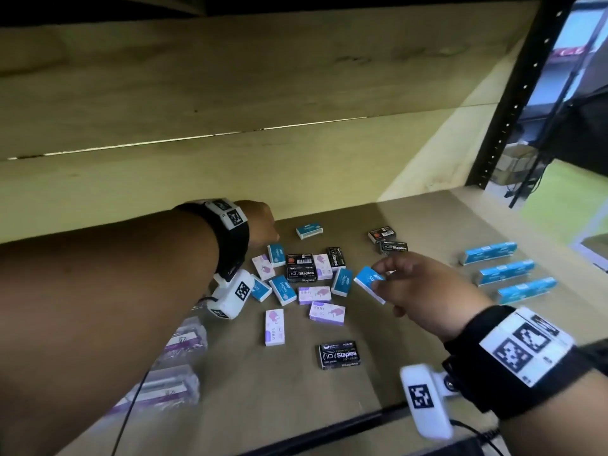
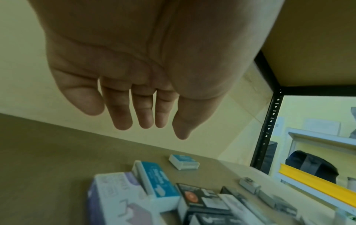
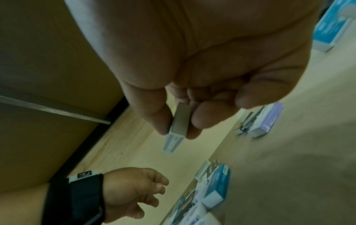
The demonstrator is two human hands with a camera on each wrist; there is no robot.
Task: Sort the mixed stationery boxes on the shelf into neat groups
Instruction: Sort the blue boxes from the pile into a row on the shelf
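A loose pile of small staple boxes [image 1: 306, 274], blue, purple and black, lies in the middle of the wooden shelf [image 1: 411, 340]. My right hand [image 1: 381, 274] holds one blue box [image 1: 367, 281] just right of the pile, a little above the shelf. In the right wrist view the thumb and fingers pinch this blue box [image 3: 172, 143] by its end. My left hand [image 1: 266, 230] hovers over the pile's back left corner. In the left wrist view the left hand's fingers [image 2: 123, 118] hang nearly straight and hold nothing, above a blue box [image 2: 158, 179] and a purple box [image 2: 117, 197].
Three rows of blue boxes [image 1: 505, 273] lie lined up at the right. Clear-wrapped purple packs [image 1: 184, 340] sit at the front left. One black box [image 1: 339, 355] lies alone near the front, two more black boxes [image 1: 388, 241] at the back. A black shelf post [image 1: 513, 103] stands at the right.
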